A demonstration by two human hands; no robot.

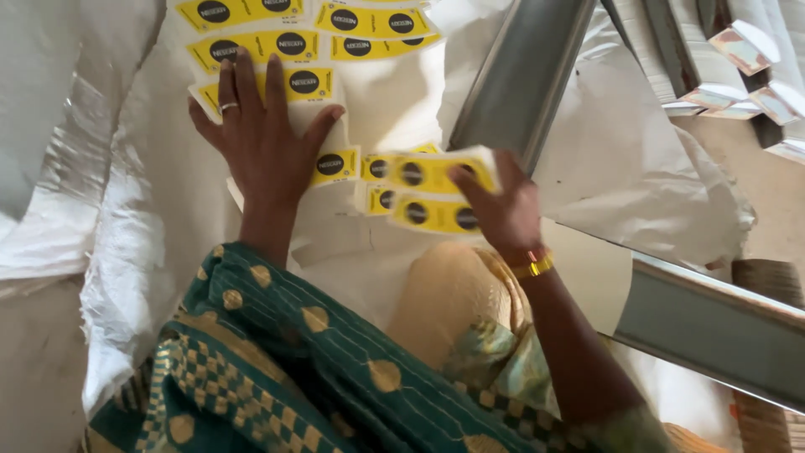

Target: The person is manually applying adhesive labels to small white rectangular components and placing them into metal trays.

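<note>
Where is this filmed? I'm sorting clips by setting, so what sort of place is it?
Probably a small packaging workshop, worked on the floor: yellow labels in rows on white sacking, stacked flat cartons, a metal frame.

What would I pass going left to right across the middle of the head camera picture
White woven sheet → left hand flat on yellow labels → right hand holding yellow labels → grey metal bar → stacked white cartons.
</note>
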